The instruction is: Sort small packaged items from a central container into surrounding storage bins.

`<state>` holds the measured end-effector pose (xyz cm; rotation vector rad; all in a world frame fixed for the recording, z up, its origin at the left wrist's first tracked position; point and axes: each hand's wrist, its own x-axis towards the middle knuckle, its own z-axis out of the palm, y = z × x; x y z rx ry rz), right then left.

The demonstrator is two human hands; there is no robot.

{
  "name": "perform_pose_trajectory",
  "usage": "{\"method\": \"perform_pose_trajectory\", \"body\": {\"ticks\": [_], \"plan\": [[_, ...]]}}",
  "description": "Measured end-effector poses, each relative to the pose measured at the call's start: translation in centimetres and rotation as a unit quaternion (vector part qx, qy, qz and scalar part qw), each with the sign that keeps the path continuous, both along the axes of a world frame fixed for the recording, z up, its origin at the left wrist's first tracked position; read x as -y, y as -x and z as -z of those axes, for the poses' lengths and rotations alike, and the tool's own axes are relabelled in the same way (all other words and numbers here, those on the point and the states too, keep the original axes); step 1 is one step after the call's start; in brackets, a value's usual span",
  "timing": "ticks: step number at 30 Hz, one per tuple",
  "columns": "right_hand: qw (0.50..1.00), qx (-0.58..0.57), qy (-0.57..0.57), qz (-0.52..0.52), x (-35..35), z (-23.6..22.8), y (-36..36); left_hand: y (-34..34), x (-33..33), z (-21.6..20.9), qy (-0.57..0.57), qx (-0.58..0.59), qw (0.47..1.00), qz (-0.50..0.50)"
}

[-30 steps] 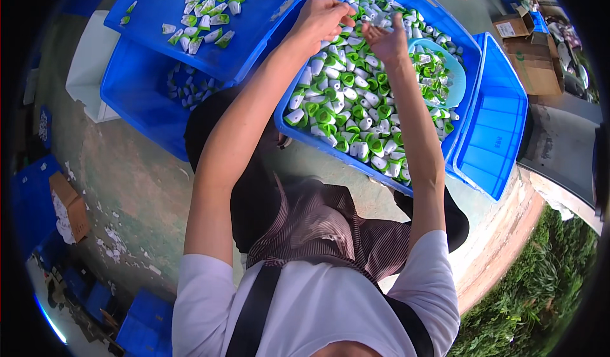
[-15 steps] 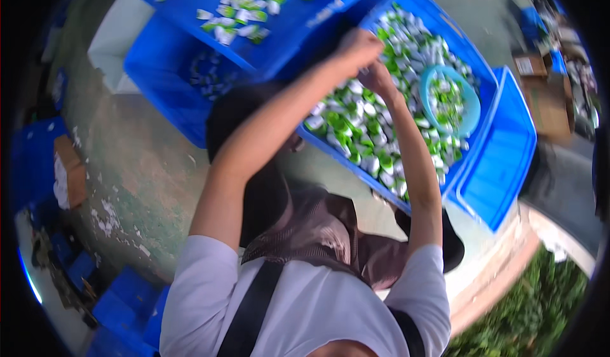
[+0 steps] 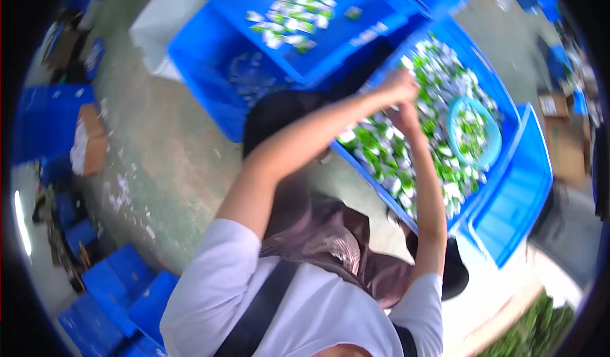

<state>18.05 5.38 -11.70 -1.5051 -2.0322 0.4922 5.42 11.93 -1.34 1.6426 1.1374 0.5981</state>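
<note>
My left hand and my right hand are close together, above the inner edge of a blue bin heaped with small white and green pieces. The fingers of both look curled closed. Anything between them is too small and blurred to make out. Right of my right hand, a light-blue round basket lies tilted on the heap, holding more green and white pieces. Ahead and to the left, a blue tray carries a scatter of similar pieces.
Below the tray, a deep blue bin holds small pale pieces. An angled blue crate stands against the heaped bin's right side. A white sack-like container is at far left, and cardboard boxes are at far right.
The whole scene has shifted right and slightly down in the picture. My hands stay together over the heaped bin, both still closed.
</note>
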Motion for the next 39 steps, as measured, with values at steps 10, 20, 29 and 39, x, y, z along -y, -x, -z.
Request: {"method": "perform_pose_trajectory", "body": {"ticks": [10,20,29,39], "plan": [[0.982,-0.046,0.177,0.048,1.4,-3.6,0.6,1.1,-1.2,-2.7,0.028,-0.124,0.992,-0.008],[0.681,-0.676,0.187,0.209,2.9,-11.4,2.6,0.6,1.0,-0.5,0.183,0.031,0.982,-0.014],[0.935,-0.267,-0.135,0.191,3.1,-16.4,4.4,3.1,3.5,-6.5,0.441,0.401,0.798,0.085],[0.783,-0.548,-0.013,0.292,3.4,-15.7,6.0,0.5,6.4,-3.8,0.157,0.228,0.96,-0.042]]}}
